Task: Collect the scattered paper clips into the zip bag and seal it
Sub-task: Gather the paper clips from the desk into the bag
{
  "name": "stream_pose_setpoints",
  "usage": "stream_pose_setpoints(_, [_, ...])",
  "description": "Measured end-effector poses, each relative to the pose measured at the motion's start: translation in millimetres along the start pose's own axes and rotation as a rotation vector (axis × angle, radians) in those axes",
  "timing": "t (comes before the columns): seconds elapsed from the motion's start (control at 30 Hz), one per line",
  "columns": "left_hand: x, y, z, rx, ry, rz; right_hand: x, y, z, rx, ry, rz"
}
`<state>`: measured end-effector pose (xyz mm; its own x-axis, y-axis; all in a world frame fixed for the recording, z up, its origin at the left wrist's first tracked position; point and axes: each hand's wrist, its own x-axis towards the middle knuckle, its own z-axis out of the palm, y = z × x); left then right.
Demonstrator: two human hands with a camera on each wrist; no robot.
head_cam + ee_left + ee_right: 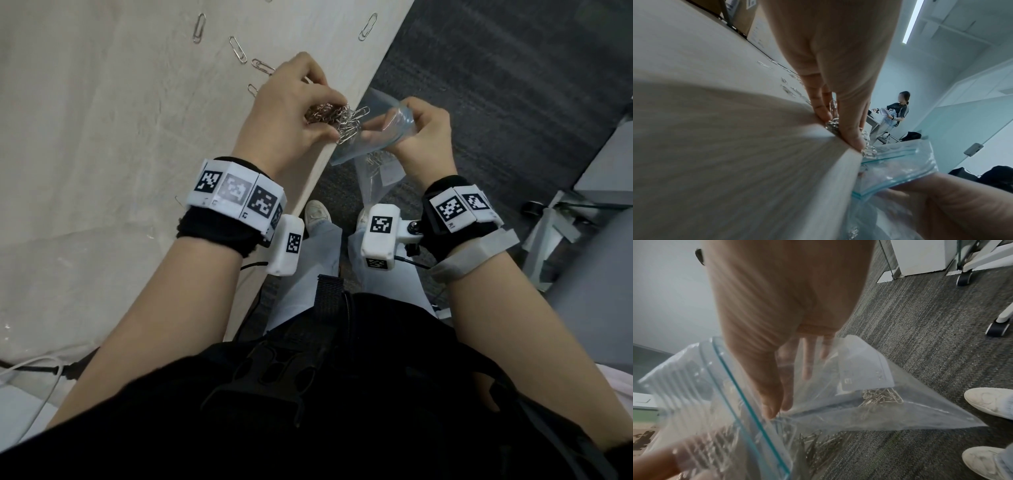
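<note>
Left hand (284, 113) sits at the table (102, 137) edge, fingers curled over a bunch of clips (339, 118) — the bunch overhangs the edge, just beside the bag's mouth. From the left wrist view, the fingertips (854, 139) press down at the table edge with clips (867, 150) between and below them.

Right hand (419, 135) is off the table, over the carpet (496, 102), gripping the bag (373, 137) near its top. In the right wrist view the thumb (766, 386) lies inside the mouth against the teal zip strip (748, 404) while the other fingers (807, 356) lie behind the plastic, holding it apart. Bag mouth is unsealed and faces the table edge; the body hangs below.

Clips already in the bag (881, 395) lie in its lower corner, more near the mouth.

Loose clips (238, 49) remain on the table beyond the left hand — at least four visible, one near the far edge.

White shoes (990, 400) stand on the carpet below.
</note>
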<state>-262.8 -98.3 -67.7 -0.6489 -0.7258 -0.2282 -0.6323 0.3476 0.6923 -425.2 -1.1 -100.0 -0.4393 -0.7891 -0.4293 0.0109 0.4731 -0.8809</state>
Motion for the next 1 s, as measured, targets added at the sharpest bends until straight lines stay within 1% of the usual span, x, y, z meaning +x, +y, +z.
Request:
stream_pose_setpoints(0.23, [6, 13, 12, 0.049, -0.001, 0.047, -1, 1, -1, 0.008, -0.014, -0.012])
stream_pose_setpoints(0.37, [6, 19, 15, 0.064, 0.001, 0.081, 0, 3, -1, -0.008, 0.005, -0.023])
stream_pose_setpoints(0.43, [4, 22, 16, 0.036, -0.01, 0.1, 0, 3, -1, -0.018, 0.005, -0.031])
stream_pose_setpoints(0.53, [2, 23, 16, -0.064, -0.007, 0.12, -1, 2, -1, -0.008, 0.005, -0.032])
stream_pose_setpoints(0.63, [-1, 21, 14, -0.149, 0.088, 0.125, 0, 3, -2, 0.006, -0.003, -0.043])
stream_pose_setpoints(0.73, [-4, 10, 3, -0.165, 0.259, 0.073, 0, 2, -1, 0.023, -0.023, -0.024])
stream_pose_setpoints(0.8, [-6, -5, -6, -0.077, 0.359, 0.0, 0, 2, -1, 0.02, -0.029, -0.022])
stream_pose_setpoints(0.83, [-7, -13, -11, -0.009, 0.388, -0.056, 0, 3, -1, 0.016, -0.031, -0.022])
stream_pose_setpoints(0.9, [-12, -28, -19, 0.131, 0.375, -0.178, 0, 3, -1, 0.022, -0.028, -0.02])
stream_pose_setpoints(0.97, [-15, -37, -24, 0.223, 0.293, -0.282, 0, 3, -1, 0.028, -0.026, -0.022])
stream_pose_setpoints(1.0, [-17, -40, -25, 0.24, 0.266, -0.303, -1, 2, -1, 0.032, -0.026, -0.022])
